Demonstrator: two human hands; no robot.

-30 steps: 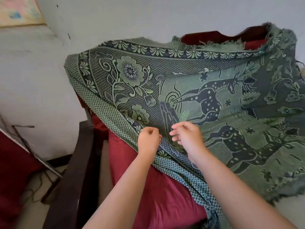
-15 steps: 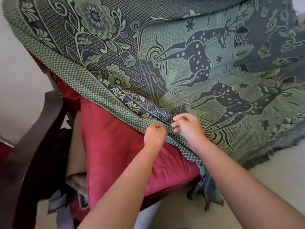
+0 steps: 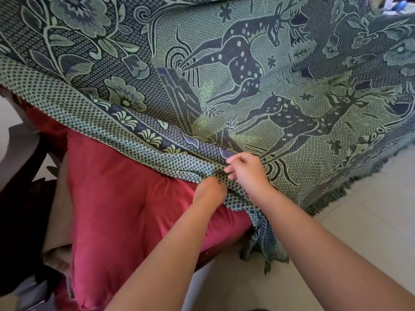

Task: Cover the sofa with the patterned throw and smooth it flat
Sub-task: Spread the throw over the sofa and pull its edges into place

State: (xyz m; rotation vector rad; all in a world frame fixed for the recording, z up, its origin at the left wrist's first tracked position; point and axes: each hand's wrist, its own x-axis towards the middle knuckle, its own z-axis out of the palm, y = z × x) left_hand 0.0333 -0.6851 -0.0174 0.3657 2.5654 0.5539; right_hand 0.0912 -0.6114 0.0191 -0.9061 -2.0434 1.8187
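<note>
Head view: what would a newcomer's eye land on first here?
The green throw with its spotted deer fills the upper frame. Below it on the left, a red cushion stands out, still uncovered. At centre, the left hand and right hand grip the throw's hem side by side.

There is one throw (image 3: 157, 70) and one sofa (image 3: 211, 254). Two hands are in view: one left hand (image 3: 210, 190) and one right hand (image 3: 247, 173). One red cushion (image 3: 125, 198) shows. Two spotted deer are woven in the cloth, an upper deer (image 3: 240, 55) and a lower deer (image 3: 285, 120).
</note>
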